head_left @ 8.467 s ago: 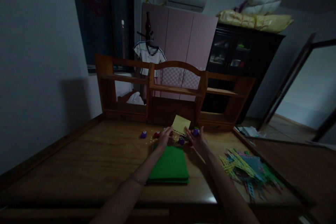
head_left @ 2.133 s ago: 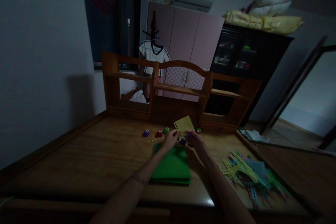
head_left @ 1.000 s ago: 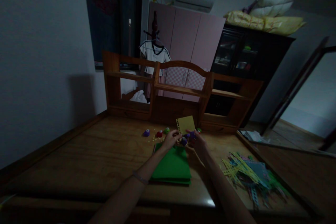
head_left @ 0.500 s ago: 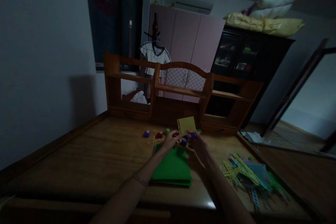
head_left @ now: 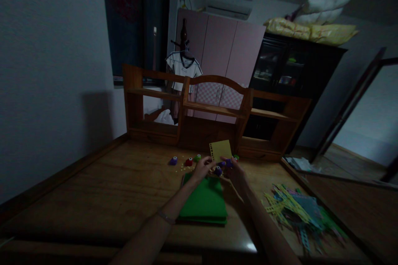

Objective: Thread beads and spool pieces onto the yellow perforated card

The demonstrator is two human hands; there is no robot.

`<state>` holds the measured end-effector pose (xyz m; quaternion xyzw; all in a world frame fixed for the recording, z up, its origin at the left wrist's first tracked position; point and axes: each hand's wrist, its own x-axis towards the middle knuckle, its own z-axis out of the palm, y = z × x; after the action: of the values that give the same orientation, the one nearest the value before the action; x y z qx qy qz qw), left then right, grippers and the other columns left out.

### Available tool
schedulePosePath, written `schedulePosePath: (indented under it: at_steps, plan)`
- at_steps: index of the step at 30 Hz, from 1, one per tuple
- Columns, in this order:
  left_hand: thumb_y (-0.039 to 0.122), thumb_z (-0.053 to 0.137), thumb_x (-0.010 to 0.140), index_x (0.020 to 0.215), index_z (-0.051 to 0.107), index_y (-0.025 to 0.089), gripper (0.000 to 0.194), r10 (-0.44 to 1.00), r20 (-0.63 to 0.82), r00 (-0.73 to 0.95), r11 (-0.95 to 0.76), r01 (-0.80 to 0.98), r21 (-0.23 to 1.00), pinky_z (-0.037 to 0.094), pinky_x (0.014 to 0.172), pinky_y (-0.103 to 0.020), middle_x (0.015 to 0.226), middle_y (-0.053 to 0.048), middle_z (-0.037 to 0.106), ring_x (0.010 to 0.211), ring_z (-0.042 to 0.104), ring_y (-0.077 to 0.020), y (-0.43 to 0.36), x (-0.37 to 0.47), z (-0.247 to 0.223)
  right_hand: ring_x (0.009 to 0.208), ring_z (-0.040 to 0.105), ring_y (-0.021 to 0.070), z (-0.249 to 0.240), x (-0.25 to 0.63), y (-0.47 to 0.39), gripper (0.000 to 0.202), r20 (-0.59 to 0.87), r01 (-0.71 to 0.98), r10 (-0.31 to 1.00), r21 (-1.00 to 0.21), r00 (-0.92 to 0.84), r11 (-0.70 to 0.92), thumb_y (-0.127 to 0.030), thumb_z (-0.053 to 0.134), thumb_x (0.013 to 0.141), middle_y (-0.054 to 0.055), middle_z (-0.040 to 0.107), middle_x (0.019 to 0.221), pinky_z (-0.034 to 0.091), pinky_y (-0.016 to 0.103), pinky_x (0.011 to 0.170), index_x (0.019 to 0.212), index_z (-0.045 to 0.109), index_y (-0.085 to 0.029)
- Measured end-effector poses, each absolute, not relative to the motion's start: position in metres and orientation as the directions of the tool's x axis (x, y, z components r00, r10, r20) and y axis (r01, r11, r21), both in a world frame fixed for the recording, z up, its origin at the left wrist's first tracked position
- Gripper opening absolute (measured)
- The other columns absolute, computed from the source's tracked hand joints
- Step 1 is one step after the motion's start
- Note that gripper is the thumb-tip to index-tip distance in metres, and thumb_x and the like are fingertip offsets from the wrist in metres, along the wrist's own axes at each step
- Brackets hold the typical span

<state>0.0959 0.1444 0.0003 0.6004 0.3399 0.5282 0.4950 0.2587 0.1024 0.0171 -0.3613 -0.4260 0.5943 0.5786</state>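
My left hand (head_left: 202, 167) pinches the lower left corner of a small yellow paper sheet (head_left: 221, 149) held upright above the wooden desk (head_left: 102, 190). A row of punched holes runs down the sheet's left edge. My right hand (head_left: 234, 170) grips a small purple punch (head_left: 228, 162) at the sheet's bottom edge. Another purple punch (head_left: 218, 170) lies just below, between my hands. A stack of green sheets (head_left: 203, 201) lies under my wrists.
A purple punch (head_left: 173, 160), a red punch (head_left: 188, 161) and a green punch (head_left: 197, 157) stand in a row left of my hands, with yellow paper bits around. A heap of punched coloured strips (head_left: 298, 211) lies at right. A wooden shelf unit (head_left: 214, 112) backs the desk.
The yellow sheet has turned from tilted to nearly upright, and my right hand with the purple punch has moved along its bottom edge. The view has shifted slightly.
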Motion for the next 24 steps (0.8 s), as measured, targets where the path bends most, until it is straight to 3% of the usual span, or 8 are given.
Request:
schedulePosePath:
  at_steps: [9,15,20,24]
  plan:
    - [0.044,0.063,0.070,0.087,0.064,0.013,0.035,0.930,0.295,0.218,-0.279,-0.101,0.955,0.044,0.058,-0.023,0.077,-0.005,0.065,0.064,0.059,-0.0146,0.1449,0.0958,0.0013,0.077,0.062,0.0201,0.0189,0.2585,0.1024,0.046,0.038,-0.394,0.998,-0.919,-0.053,0.014,-0.058,0.056,0.074,0.004,0.067,0.088,0.042,0.031,0.068,0.101,0.065,-0.022]
    - [0.055,0.051,0.077,0.081,0.063,0.014,0.043,0.929,0.321,0.186,-0.308,-0.095,0.947,0.042,0.059,-0.022,0.073,-0.003,0.062,0.064,0.057,-0.0139,0.1402,0.0963,0.0061,0.078,0.062,0.0205,0.0186,0.2596,0.1027,0.045,0.026,-0.410,0.998,-0.912,-0.054,0.002,-0.059,0.053,0.074,0.004,0.068,0.087,0.043,0.033,0.070,0.098,0.065,-0.022]
    - [0.049,0.052,0.079,0.094,0.064,0.013,0.041,0.900,0.380,0.212,-0.377,-0.057,0.925,0.044,0.065,-0.025,0.085,-0.006,0.066,0.076,0.059,-0.0176,0.1366,0.0964,0.0067,0.066,0.061,0.0176,0.0203,0.2600,0.1034,0.040,0.008,-0.411,0.998,-0.912,-0.064,-0.019,-0.056,0.057,0.073,0.003,0.067,0.077,0.043,0.032,0.067,0.089,0.067,-0.020]
    - [0.046,0.050,0.080,0.087,0.066,0.013,0.037,0.880,0.427,0.206,-0.445,0.049,0.894,0.042,0.067,-0.025,0.083,-0.005,0.066,0.077,0.058,-0.0182,0.1358,0.0971,0.0063,0.064,0.060,0.0173,0.0193,0.2611,0.1024,0.039,0.002,-0.421,0.996,-0.907,-0.088,-0.036,-0.055,0.055,0.075,0.003,0.067,0.074,0.044,0.032,0.065,0.089,0.066,-0.021]
